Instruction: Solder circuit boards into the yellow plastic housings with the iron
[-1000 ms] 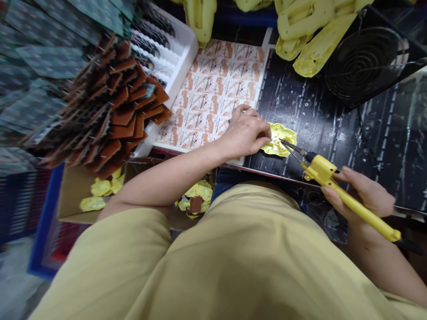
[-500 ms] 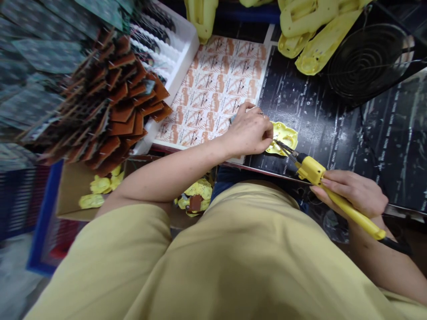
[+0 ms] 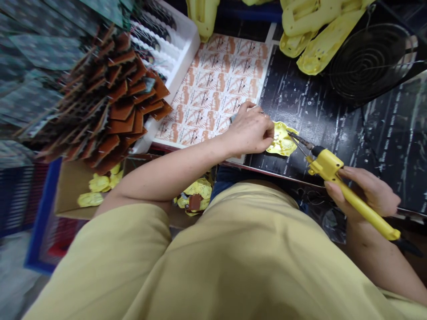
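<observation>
My right hand (image 3: 368, 191) grips a yellow soldering gun (image 3: 328, 164) by its long handle. The gun's thin metal tip points left, over the right edge of a small yellow plastic shell (image 3: 283, 141) lying on the black tabletop. At the shell's left edge is my left hand (image 3: 251, 130), its fingers pinched together and curled down. What they hold is hidden beneath them. Behind the left fingers a small bluish-grey piece (image 3: 233, 118) peeks out.
A sheet of orange-printed labels (image 3: 213, 84) lies left of the shell. Brown circuit boards (image 3: 123, 106) are stacked beside a white foam tray (image 3: 187, 44). Yellow casings (image 3: 313, 53) and a black fan (image 3: 370, 62) stand at the back right. Cardboard boxes (image 3: 71, 186) hold yellow parts below.
The soldering gun in my right hand has moved right, drawing its tip from near my left fingers to the shell's right edge. My left hand has stayed in place.
</observation>
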`<action>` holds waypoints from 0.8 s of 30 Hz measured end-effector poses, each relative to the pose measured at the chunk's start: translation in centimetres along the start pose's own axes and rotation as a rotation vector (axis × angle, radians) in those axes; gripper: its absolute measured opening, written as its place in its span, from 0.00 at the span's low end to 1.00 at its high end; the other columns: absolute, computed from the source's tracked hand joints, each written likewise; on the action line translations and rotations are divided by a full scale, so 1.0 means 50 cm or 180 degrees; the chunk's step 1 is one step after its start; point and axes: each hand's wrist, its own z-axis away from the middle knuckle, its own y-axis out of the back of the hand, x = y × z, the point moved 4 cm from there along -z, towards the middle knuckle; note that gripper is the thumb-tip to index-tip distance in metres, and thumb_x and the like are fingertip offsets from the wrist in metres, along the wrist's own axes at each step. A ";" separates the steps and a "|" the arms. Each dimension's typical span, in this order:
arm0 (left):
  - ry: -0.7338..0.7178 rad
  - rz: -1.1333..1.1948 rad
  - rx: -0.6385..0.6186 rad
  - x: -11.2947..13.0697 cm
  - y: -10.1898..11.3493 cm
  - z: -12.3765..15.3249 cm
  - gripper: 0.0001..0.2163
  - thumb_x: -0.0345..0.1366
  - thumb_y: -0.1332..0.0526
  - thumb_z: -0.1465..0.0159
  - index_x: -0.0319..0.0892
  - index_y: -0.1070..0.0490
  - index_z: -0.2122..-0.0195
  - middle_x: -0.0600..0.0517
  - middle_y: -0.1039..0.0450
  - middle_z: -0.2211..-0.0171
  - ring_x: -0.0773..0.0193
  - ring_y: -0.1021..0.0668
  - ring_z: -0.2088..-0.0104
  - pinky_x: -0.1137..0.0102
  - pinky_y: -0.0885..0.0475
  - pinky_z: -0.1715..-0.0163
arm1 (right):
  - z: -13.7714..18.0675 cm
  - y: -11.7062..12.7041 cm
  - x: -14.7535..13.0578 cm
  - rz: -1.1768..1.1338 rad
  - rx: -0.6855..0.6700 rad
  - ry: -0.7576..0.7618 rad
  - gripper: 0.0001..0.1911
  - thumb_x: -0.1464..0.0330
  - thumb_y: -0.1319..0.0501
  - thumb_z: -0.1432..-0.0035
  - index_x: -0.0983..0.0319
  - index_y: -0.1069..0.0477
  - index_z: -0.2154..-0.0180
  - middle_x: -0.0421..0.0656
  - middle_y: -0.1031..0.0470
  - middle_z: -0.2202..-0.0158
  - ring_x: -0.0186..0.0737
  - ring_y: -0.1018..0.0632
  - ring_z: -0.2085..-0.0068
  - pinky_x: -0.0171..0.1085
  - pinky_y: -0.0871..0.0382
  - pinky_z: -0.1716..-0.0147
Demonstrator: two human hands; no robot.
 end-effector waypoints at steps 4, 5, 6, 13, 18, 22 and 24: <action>0.0021 -0.0031 -0.0005 -0.001 0.001 0.001 0.08 0.35 0.38 0.37 0.46 0.18 0.67 0.51 0.21 0.69 0.50 0.22 0.50 0.39 0.37 0.31 | 0.022 -0.003 0.008 0.0258 0.0371 -0.0164 0.29 0.66 0.22 0.42 0.52 0.20 0.39 0.42 0.11 0.59 0.46 0.12 0.68 0.38 0.15 0.69; 0.0029 -0.0039 -0.0022 0.000 0.001 0.001 0.08 0.36 0.38 0.37 0.46 0.18 0.67 0.51 0.21 0.69 0.50 0.22 0.51 0.39 0.37 0.31 | 0.028 -0.004 0.010 0.0233 0.0434 -0.0191 0.30 0.66 0.23 0.41 0.53 0.21 0.38 0.44 0.11 0.57 0.47 0.12 0.67 0.38 0.15 0.68; 0.0032 -0.0043 -0.0039 0.000 0.002 0.000 0.08 0.36 0.38 0.37 0.46 0.18 0.67 0.51 0.21 0.69 0.50 0.21 0.51 0.39 0.36 0.31 | 0.032 -0.006 0.011 0.0197 0.0463 -0.0212 0.30 0.66 0.23 0.40 0.54 0.21 0.37 0.45 0.11 0.55 0.47 0.11 0.66 0.38 0.15 0.67; -0.0014 0.0002 -0.0051 -0.002 0.001 0.000 0.10 0.37 0.40 0.36 0.45 0.17 0.66 0.51 0.20 0.68 0.50 0.21 0.49 0.38 0.38 0.29 | 0.020 -0.016 0.006 0.0486 0.0642 -0.0165 0.19 0.64 0.25 0.36 0.62 0.18 0.45 0.43 0.12 0.58 0.41 0.11 0.61 0.34 0.16 0.58; -0.0043 0.0032 -0.0080 -0.004 -0.001 0.001 0.10 0.37 0.39 0.35 0.45 0.17 0.64 0.51 0.19 0.66 0.50 0.22 0.46 0.38 0.42 0.26 | 0.013 -0.019 0.003 0.0540 0.0654 -0.0194 0.16 0.64 0.26 0.34 0.63 0.17 0.47 0.42 0.12 0.60 0.37 0.12 0.63 0.31 0.18 0.59; -0.0036 0.0010 -0.0186 -0.008 0.001 0.002 0.09 0.37 0.39 0.33 0.47 0.16 0.63 0.52 0.19 0.65 0.51 0.21 0.46 0.36 0.47 0.24 | 0.017 -0.021 0.003 0.0582 0.0642 -0.0184 0.14 0.64 0.27 0.33 0.64 0.17 0.49 0.43 0.12 0.60 0.38 0.12 0.64 0.32 0.18 0.61; -0.0052 0.0023 -0.0243 -0.012 0.002 0.002 0.09 0.38 0.38 0.33 0.47 0.16 0.63 0.53 0.18 0.64 0.52 0.21 0.46 0.35 0.51 0.24 | 0.021 -0.021 0.005 0.0580 0.0600 -0.0230 0.14 0.64 0.27 0.33 0.64 0.17 0.49 0.43 0.12 0.60 0.38 0.12 0.64 0.33 0.18 0.62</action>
